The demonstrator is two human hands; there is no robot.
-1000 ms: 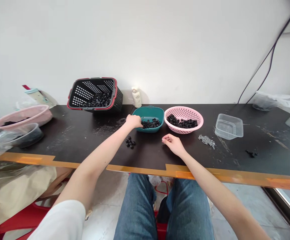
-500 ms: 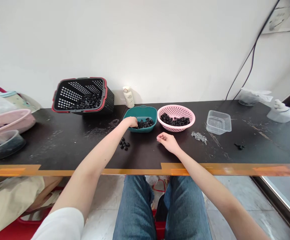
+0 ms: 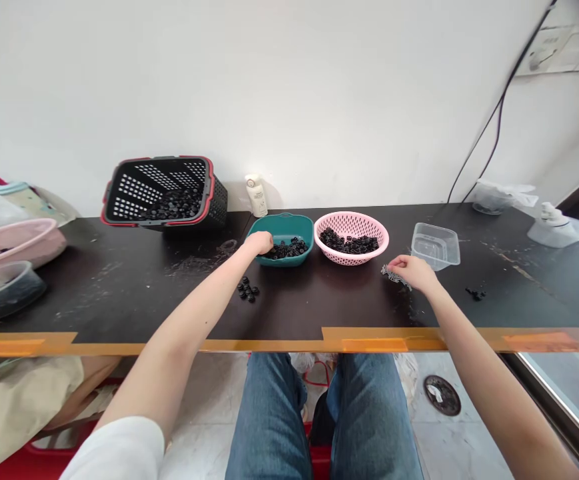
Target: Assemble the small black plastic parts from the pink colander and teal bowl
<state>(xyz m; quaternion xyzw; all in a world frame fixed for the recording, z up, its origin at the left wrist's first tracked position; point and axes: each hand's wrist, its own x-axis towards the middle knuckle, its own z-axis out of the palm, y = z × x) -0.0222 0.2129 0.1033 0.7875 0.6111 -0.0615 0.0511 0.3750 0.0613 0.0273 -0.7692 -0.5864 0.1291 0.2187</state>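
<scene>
My left hand (image 3: 260, 243) reaches over the near left rim of a teal basin (image 3: 289, 261), its fingers curled together by a heap of small round black parts (image 3: 290, 249). What those fingers hold is hidden. On the right, my right hand (image 3: 414, 271) pinches at a small pile of thin grey screw-like pieces (image 3: 394, 276); its fingertips touch the pile, and anything between them is too small to make out. A pink perforated basket (image 3: 380, 248) with more black parts (image 3: 349, 243) stands between the hands. Several black round pieces (image 3: 248, 290) lie on the table below the teal basin.
A clear plastic tub (image 3: 436, 244) stands just behind my right hand. Further right lie a few black bits (image 3: 476, 293). A tilted black basket (image 3: 218, 203) and a white bottle (image 3: 256, 196) stand at the back. Orange tape (image 3: 269, 346) runs along the table's front edge.
My right hand has moved right, from in front of the pink basket to the grey pile. My left hand stays at the teal basin, almost unmoved.
</scene>
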